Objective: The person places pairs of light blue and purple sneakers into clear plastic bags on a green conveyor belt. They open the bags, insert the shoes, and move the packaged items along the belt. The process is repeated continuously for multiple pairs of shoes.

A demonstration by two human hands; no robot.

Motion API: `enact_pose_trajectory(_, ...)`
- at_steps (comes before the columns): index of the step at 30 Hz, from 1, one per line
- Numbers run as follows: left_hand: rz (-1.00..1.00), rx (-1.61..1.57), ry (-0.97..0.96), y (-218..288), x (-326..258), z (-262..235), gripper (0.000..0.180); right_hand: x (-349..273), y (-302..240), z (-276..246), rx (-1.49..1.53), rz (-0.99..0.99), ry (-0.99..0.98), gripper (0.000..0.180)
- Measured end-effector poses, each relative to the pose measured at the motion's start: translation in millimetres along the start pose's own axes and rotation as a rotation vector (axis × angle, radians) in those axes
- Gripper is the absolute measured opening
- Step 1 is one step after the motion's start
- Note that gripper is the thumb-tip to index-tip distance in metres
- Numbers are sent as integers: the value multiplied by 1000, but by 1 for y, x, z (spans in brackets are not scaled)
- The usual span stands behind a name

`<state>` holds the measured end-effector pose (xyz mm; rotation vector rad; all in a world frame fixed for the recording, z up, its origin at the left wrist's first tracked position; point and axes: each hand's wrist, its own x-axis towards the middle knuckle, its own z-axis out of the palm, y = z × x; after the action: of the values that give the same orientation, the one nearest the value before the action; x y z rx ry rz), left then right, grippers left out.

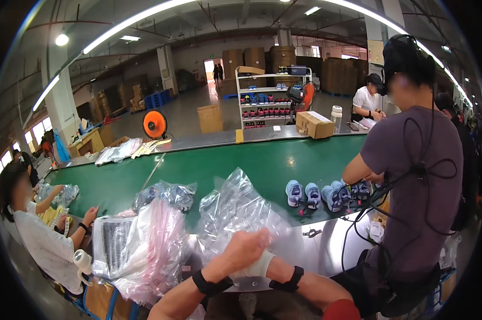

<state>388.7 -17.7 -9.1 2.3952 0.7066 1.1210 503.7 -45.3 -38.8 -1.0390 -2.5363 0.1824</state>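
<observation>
My left hand (246, 249) is in front of me, its fingers closed on the edge of a clear plastic bag (240, 205). The bag spreads out ahead over the near edge of the belt, and its contents, if any, I cannot make out. Just below and behind the left hand is my right hand (258, 265), pale and whitish, under plastic or a thin cover. Its fingers are hidden. Black bands sit on both wrists. To the left lies a pile of clear and pinkish plastic bags (158, 248); beyond it are bagged shoes (166, 194).
A green conveyor belt (235, 160) runs across in front. Several blue shoes (313, 194) stand at the right, near a co-worker (422, 186) with hanging cables. Another person (43, 234) works at the left. A cardboard box (314, 125) and bottle (336, 114) are on the far ledge.
</observation>
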Motion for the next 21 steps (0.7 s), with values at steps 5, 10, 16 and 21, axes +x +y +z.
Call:
enact_pose_trajectory(5,-295,-83,19,-19,21,-25,12,7,-14,15,-117,-237,-92,43)
enact_pose_trajectory(10,189,285,-715,49,-19,-3,12,16,37,62,270,95,109,35)
enact_pose_trajectory(16,-237,116,-22,-3,-50,-56,5,59,62,68,248,274,293,30)
enact_pose_trajectory(21,-200,146,135,-31,-52,-36,14,117,86,91,107,274,448,27)
